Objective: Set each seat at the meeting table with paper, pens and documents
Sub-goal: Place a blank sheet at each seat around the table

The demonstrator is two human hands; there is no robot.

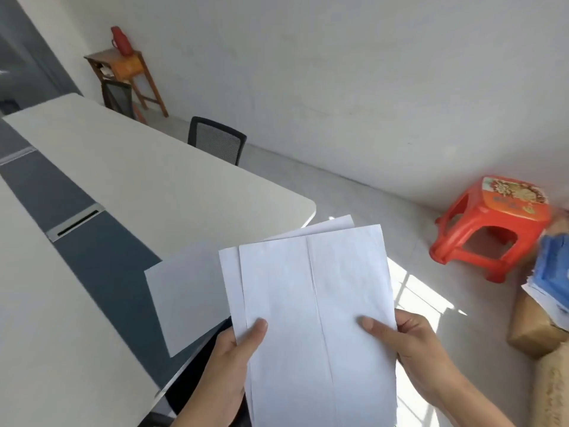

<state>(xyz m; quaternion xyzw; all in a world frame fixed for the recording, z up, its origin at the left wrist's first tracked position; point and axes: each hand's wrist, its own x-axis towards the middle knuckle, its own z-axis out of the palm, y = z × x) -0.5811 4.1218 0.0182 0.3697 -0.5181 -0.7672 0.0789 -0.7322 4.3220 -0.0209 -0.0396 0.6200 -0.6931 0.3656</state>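
Head view — paper stack bottom edge cut off

I see pale walls, a grey floor with sunlight patches, a mesh chair, a red stool, and a wooden stand far off.

Two bare hands, the left hand and the right hand, entering from the bottom edge. Bare wrists and forearms as far as visible; no sleeve, watch, ring or glove. Short, unpainted nails on both thumbs.
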